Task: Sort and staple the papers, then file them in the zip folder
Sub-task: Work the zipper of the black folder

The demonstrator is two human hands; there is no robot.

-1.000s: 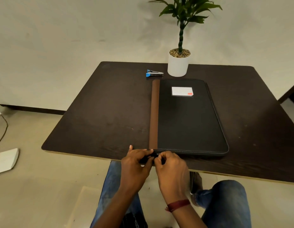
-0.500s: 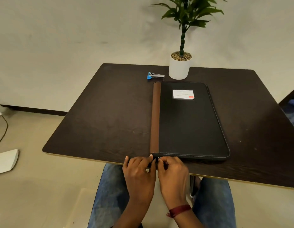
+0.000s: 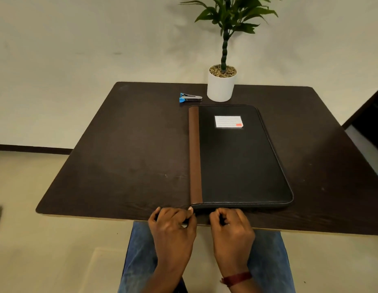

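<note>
The black zip folder [image 3: 236,161] with a brown spine strip lies closed on the dark table [image 3: 131,155], its near edge at the table's front. My left hand [image 3: 173,227] grips the folder's near left corner, thumb on the corner and fingers curled. My right hand [image 3: 231,227] is a little to the right along the near edge, fingers curled and pinching at the zip; the pull itself is hidden. A blue and silver stapler [image 3: 190,98] lies beyond the folder's far left corner. No loose papers are in view.
A white pot with a green plant [image 3: 221,87] stands at the table's far edge, just behind the folder. A white lined label [image 3: 228,122] sits on the folder's cover. My knees in blue jeans are under the table's front edge.
My hands were together at the folder's near left corner. My right hand has since slid to the right along the near edge, while my left hand stays at the corner.
</note>
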